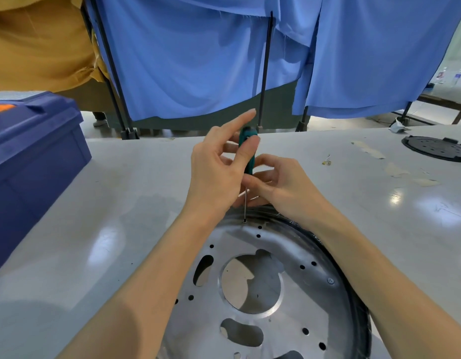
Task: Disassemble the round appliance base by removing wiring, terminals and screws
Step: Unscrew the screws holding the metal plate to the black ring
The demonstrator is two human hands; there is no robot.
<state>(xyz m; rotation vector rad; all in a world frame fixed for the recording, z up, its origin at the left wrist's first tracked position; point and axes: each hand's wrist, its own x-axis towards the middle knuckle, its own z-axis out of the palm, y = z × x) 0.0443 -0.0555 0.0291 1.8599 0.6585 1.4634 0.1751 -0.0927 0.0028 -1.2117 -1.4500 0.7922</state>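
A round metal base lies flat on the grey worktop, close to the person. A screwdriver with a green handle stands straight up. Its tip sits on a small screw at the far edge of the base.

The left hand pinches the top of the handle with its thumb and fingers, and one finger points up. The right hand pinches the handle lower down.

Another screw sits on the right side of the base. A blue box is far left. A black round cover is far right.
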